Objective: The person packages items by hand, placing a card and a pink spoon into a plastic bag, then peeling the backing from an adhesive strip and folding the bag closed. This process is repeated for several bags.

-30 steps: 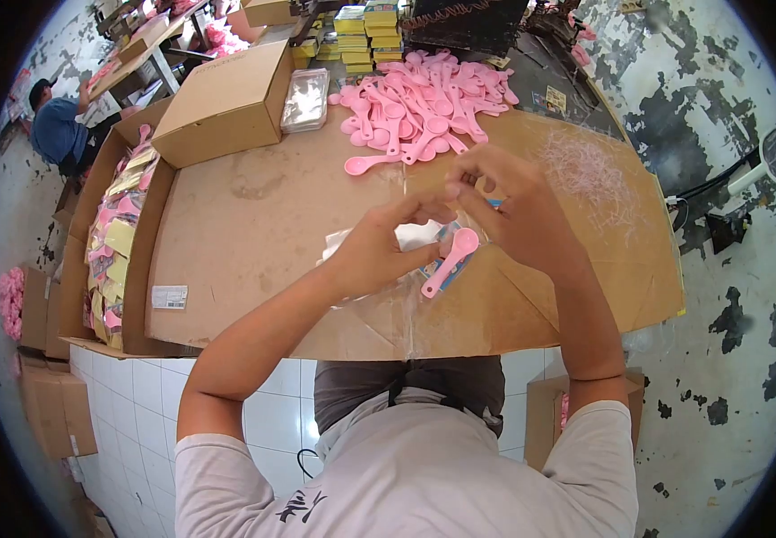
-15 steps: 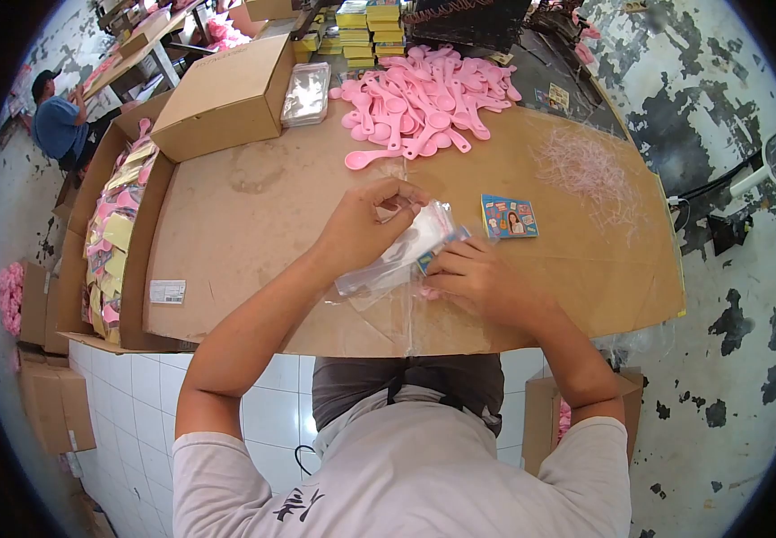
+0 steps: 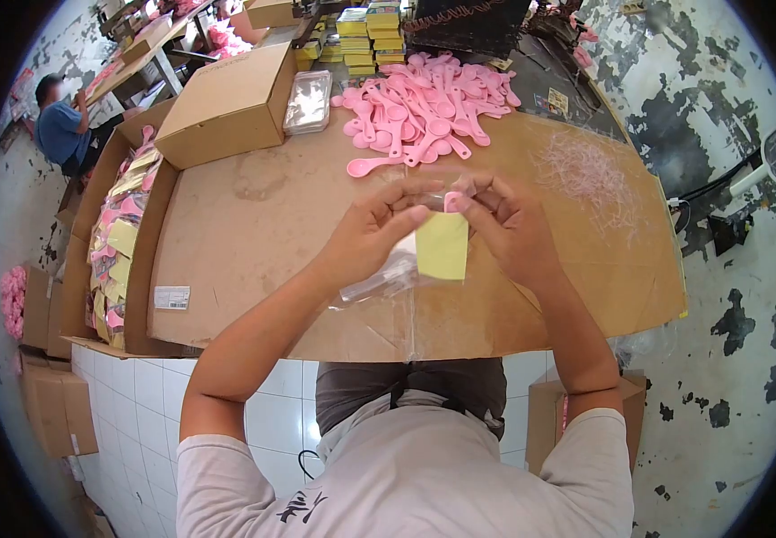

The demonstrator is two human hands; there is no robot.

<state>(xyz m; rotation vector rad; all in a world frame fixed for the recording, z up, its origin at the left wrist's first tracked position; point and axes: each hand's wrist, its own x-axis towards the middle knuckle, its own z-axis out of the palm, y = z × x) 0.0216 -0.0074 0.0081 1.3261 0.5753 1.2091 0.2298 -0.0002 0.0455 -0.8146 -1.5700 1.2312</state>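
Above the middle of the cardboard-covered table, both my hands pinch the top of a clear plastic bag. A pale yellow card (image 3: 442, 249) hangs upright in it, with the pink end of a spoon (image 3: 452, 203) showing over its top edge. My left hand (image 3: 390, 220) grips the bag's left upper corner, thumb against the card's top. My right hand (image 3: 511, 229) is closed at the right upper corner, thumb beside the pink spoon. More clear plastic bags (image 3: 379, 283) lie flat on the table, below my left hand.
A heap of pink spoons (image 3: 424, 103) lies at the back, beside a stack of clear bags (image 3: 308, 100) and a closed cardboard box (image 3: 226, 103). An open carton (image 3: 141, 269) of packed sets stands left. Plastic shreds (image 3: 589, 175) lie right. A person (image 3: 60, 130) sits far left.
My hands came together and rose slightly, my right hand moving up. The yellow card and pink spoon end now show between them. The printed card right of my hands no longer shows.
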